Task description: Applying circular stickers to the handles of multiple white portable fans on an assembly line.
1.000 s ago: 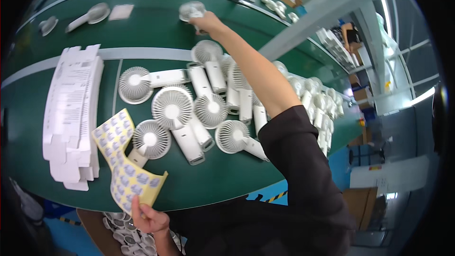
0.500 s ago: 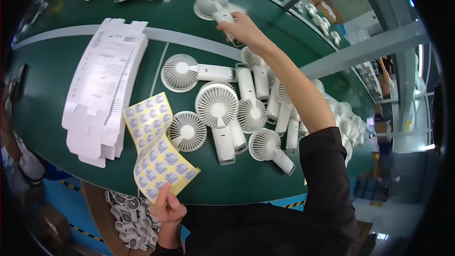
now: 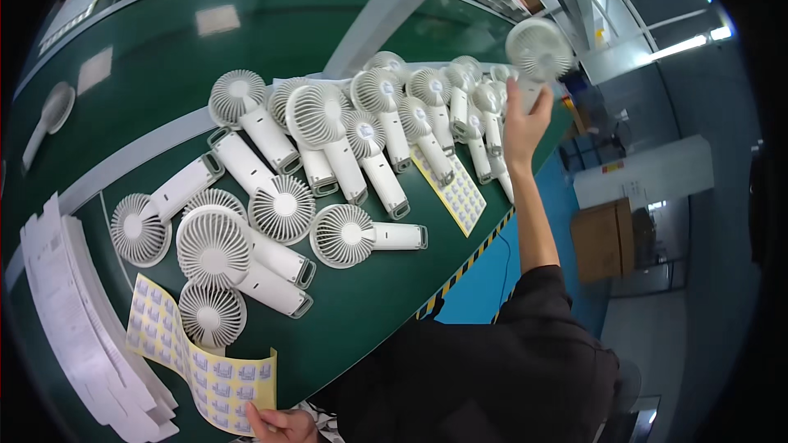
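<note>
1 sticker sheet (image 3: 222, 379), yellow with rows of small printed labels, curved above the near part of the green desk (image 3: 324, 336), and the left hand (image 3: 283, 425) was clamped on its near edge, thumb and finger pinched together on the paper. Well to the right of that sheet and beyond it, the right hand (image 3: 528, 127) was closed around the handle of a raised fan (image 3: 539, 47), slightly blurred, its round white head above the fingers. Just beyond the sheet lay 1 nearby fan (image 3: 213, 310), its handle mostly hidden behind the paper. Farther beyond and to the right of the sheet, many white handheld fans (image 3: 318, 115) lay crowded, some overlapping, with a 2nd sheet (image 3: 468, 203) partly under them. To the sheet's left lay stacked flattened white cartons (image 3: 78, 320); far beyond it, leftward, was 1 lone fan (image 3: 57, 108).
</note>
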Motion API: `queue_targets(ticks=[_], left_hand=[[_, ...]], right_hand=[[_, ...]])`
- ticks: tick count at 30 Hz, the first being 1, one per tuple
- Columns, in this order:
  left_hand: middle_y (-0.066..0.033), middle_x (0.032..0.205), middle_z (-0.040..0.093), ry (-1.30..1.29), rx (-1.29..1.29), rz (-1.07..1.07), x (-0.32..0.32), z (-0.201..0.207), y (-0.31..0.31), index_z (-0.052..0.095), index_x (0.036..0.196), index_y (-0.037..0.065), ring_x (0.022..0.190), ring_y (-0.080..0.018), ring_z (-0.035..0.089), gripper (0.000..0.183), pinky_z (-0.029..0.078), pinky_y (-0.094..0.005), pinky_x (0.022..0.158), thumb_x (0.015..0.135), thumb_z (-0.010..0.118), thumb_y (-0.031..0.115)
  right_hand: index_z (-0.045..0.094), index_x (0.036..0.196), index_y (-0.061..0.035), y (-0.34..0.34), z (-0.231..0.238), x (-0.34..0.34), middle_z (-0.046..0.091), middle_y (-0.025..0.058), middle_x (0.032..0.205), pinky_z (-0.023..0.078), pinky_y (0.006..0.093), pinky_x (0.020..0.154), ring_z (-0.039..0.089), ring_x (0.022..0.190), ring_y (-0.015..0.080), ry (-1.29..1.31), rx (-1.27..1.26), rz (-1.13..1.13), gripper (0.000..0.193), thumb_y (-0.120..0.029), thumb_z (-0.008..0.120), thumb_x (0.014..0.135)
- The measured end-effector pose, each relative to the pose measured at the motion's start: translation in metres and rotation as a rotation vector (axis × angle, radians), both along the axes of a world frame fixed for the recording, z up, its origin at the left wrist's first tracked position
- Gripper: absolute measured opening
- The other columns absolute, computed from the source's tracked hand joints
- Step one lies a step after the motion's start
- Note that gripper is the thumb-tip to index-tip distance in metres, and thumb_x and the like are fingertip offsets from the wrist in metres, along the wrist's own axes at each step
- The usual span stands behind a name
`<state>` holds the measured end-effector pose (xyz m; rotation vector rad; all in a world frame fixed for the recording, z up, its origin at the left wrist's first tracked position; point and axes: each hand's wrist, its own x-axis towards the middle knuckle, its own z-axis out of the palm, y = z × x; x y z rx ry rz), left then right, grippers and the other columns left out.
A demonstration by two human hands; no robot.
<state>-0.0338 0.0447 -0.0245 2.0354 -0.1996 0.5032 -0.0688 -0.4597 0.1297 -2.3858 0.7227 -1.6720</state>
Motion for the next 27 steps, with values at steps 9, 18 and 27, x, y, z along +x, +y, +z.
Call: queue_targets(ticks=[9, 18, 27], left_hand=[[-0.0228, 0.091, 0.068, -0.032, 0.141, -0.019, 0.01, 0.025, -0.009, 0.066, 0.105, -0.011, 0.071, -0.0328, 0.063, 0.028, 0.051, -0.0374, 0.062, 0.097, 0.056, 0.014], [-0.0197, 0.092, 0.07, -0.095, 0.14, 0.135, 0.007, 0.012, -0.009, 0.067, 0.103, -0.011, 0.07, -0.0303, 0.063, 0.025, 0.05, -0.0349, 0.059, 0.094, 0.061, 0.012], [-0.0218, 0.099, 0.069, -0.027, 0.146, 0.123, 0.007, 0.03, -0.027, 0.068, 0.104, -0.009, 0.083, -0.0337, 0.066, 0.024, 0.053, -0.0375, 0.07, 0.095, 0.059, 0.012]], right_hand=[[0.054, 0.114, 0.0036, -0.088, -0.078, -0.107, 0.063, 0.0119, 0.101, 0.048, 0.0327, 0.082, 0.061, 0.09, 0.0193, 0.076, 0.562, -0.51, 0.052, -0.033, 0.073, 0.083], [0.058, 0.121, -0.0004, -0.156, -0.056, -0.138, 0.065, 0.011, 0.098, 0.049, 0.0334, 0.075, 0.063, 0.084, 0.0195, 0.128, 0.681, -0.588, 0.065, -0.04, 0.08, 0.074], [0.064, 0.113, 0.0026, -0.195, -0.053, -0.129, 0.07, 0.0189, 0.097, 0.052, 0.0358, 0.079, 0.067, 0.089, 0.0262, 0.444, 0.601, -0.456, 0.06, -0.046, 0.074, 0.079]])
